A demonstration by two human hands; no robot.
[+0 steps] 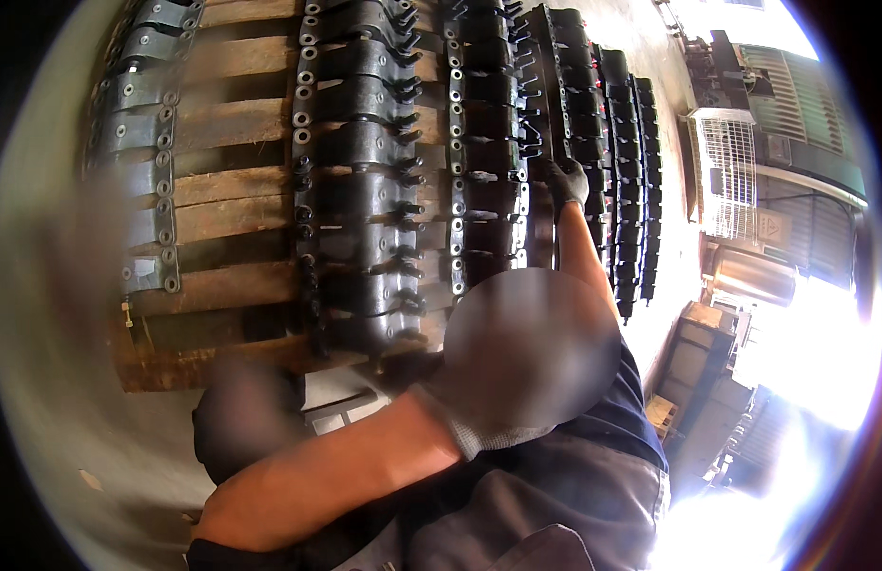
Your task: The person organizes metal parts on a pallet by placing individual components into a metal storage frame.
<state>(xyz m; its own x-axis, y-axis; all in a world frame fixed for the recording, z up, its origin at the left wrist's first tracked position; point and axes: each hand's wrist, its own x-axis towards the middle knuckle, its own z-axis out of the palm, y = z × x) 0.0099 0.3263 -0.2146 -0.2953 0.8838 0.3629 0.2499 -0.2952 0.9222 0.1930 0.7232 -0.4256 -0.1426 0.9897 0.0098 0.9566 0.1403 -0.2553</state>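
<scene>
My right hand (pixel 565 181), in a dark grey glove, reaches forward with its fingers closed over the edge of a long black bar (pixel 544 224). The bar runs away from me between rows of black ribbed metal parts. Just left of it stands a row of glossy black parts (pixel 493 157) with ring-shaped holes and short pegs along the sides. My left forearm crosses in front of me from the lower left. Of my left hand, only the knitted grey glove cuff (pixel 503 439) shows; a blurred round patch hides the fingers and anything in them.
The rows rest on a wooden pallet (pixel 236 124) with gaps between its slats. More black rows (pixel 617 143) stand on the right, and another row (pixel 146 133) lies at the far left. Beyond are a wire cage (pixel 728 176) and a metal drum (pixel 755 276).
</scene>
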